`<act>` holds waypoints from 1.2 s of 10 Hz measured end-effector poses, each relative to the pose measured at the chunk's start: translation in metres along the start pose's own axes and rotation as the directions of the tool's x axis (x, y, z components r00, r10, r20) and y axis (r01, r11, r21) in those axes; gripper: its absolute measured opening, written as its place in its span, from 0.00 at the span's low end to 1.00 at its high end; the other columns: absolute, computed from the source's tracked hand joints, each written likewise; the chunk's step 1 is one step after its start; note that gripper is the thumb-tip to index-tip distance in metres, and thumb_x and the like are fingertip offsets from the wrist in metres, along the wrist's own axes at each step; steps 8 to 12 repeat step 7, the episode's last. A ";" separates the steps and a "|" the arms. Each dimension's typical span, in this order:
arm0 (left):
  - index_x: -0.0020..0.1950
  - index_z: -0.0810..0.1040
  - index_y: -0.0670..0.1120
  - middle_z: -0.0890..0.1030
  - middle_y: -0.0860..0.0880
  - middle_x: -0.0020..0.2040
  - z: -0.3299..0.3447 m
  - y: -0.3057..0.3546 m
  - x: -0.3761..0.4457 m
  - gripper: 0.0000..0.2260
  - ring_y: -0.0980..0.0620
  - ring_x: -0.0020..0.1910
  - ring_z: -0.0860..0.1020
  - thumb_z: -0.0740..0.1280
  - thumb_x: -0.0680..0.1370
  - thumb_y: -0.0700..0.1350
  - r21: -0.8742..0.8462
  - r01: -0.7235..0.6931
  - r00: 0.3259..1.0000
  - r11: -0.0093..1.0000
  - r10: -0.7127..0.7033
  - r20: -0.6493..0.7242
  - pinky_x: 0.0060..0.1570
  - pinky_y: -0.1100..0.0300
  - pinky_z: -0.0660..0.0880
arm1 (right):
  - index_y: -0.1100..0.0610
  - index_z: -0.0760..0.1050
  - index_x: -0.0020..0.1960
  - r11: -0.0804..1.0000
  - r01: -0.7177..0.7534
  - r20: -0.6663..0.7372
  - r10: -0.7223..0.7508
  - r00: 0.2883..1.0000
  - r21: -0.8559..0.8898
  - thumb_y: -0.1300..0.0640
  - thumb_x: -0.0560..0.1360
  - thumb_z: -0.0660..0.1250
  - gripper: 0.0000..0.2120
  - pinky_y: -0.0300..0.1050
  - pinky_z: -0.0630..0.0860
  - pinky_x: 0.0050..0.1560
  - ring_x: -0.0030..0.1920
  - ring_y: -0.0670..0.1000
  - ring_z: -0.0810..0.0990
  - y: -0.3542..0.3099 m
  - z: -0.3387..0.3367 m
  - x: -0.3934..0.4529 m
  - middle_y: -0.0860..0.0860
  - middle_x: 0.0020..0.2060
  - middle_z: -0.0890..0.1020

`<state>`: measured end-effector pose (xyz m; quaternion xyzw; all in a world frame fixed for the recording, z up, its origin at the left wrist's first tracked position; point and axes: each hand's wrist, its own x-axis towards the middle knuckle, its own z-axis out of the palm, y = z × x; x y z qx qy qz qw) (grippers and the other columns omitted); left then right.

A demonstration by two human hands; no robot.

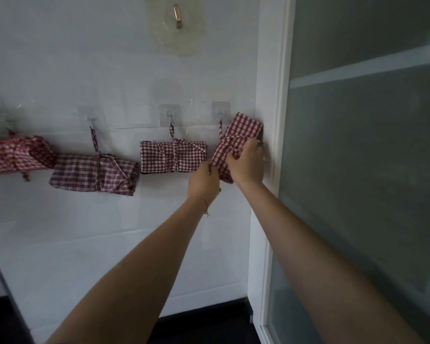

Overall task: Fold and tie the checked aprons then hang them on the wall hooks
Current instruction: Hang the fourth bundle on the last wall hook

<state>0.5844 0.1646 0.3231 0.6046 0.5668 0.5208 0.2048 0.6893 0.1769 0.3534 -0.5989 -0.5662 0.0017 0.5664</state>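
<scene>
Both my left hand (pixel 204 181) and right hand (pixel 246 162) grip the tilted checked apron (pixel 236 142) at the wall's right edge, under the last hook (pixel 220 117)

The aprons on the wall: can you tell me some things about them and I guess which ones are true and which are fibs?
1. Both hands hold the same apron. True: the left hand and right hand grip the rightmost apron.
2. That apron hangs level like the others. False: it is tilted.
3. The middle apron hangs by a loop from a clear stick-on hook. True.
4. The copper hook up high holds an apron. False: nothing hangs on it.
5. The aprons are plain blue. False: they are red or purplish checks.
</scene>
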 end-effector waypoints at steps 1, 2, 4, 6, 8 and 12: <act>0.67 0.75 0.45 0.81 0.47 0.48 0.011 -0.003 0.004 0.15 0.46 0.41 0.83 0.58 0.83 0.45 -0.057 0.082 0.994 0.995 -0.077 0.076 0.46 0.48 0.83 | 0.59 0.67 0.60 0.997 0.066 -0.034 -0.068 0.997 -0.043 0.56 0.76 0.70 0.17 0.41 0.71 0.42 0.56 0.57 0.76 0.016 0.007 -0.001 0.58 0.60 0.73; 0.72 0.70 0.47 0.78 0.47 0.57 0.017 0.000 0.012 0.17 0.45 0.48 0.81 0.58 0.83 0.44 -0.123 0.182 0.967 0.976 -0.154 0.205 0.37 0.55 0.81 | 0.57 0.66 0.64 0.993 0.080 -0.006 -0.081 0.997 -0.088 0.57 0.76 0.69 0.20 0.45 0.78 0.45 0.58 0.58 0.76 0.023 0.013 0.002 0.59 0.63 0.72; 0.72 0.67 0.43 0.76 0.44 0.63 0.026 -0.003 0.018 0.18 0.44 0.54 0.79 0.61 0.82 0.41 -0.313 0.296 0.946 0.903 -0.230 0.229 0.41 0.54 0.81 | 0.57 0.64 0.66 0.991 0.049 0.014 -0.048 0.999 -0.122 0.54 0.74 0.71 0.26 0.54 0.81 0.51 0.62 0.60 0.73 0.020 0.020 0.005 0.60 0.66 0.69; 0.73 0.66 0.38 0.77 0.40 0.63 0.017 -0.017 0.010 0.19 0.49 0.41 0.81 0.58 0.82 0.40 -0.311 0.371 0.923 0.875 -0.311 0.225 0.28 0.61 0.77 | 0.62 0.58 0.73 1.000 -0.003 0.050 0.004 0.999 -0.018 0.53 0.76 0.71 0.34 0.47 0.75 0.53 0.65 0.57 0.71 0.016 0.018 -0.015 0.59 0.69 0.67; 0.74 0.65 0.38 0.76 0.39 0.64 -0.001 -0.020 0.004 0.21 0.49 0.41 0.81 0.58 0.82 0.40 -0.289 0.359 0.926 0.888 -0.299 0.232 0.32 0.59 0.78 | 0.60 0.63 0.66 0.998 -0.059 0.062 0.059 0.996 -0.006 0.54 0.77 0.69 0.23 0.40 0.70 0.38 0.47 0.51 0.75 0.005 0.012 -0.031 0.54 0.55 0.73; 0.74 0.65 0.38 0.76 0.39 0.64 -0.001 -0.020 0.004 0.21 0.49 0.41 0.81 0.58 0.82 0.40 -0.289 0.359 0.926 0.888 -0.299 0.232 0.32 0.59 0.78 | 0.60 0.63 0.66 0.998 -0.059 0.062 0.059 0.996 -0.006 0.54 0.77 0.69 0.23 0.40 0.70 0.38 0.47 0.51 0.75 0.005 0.012 -0.031 0.54 0.55 0.73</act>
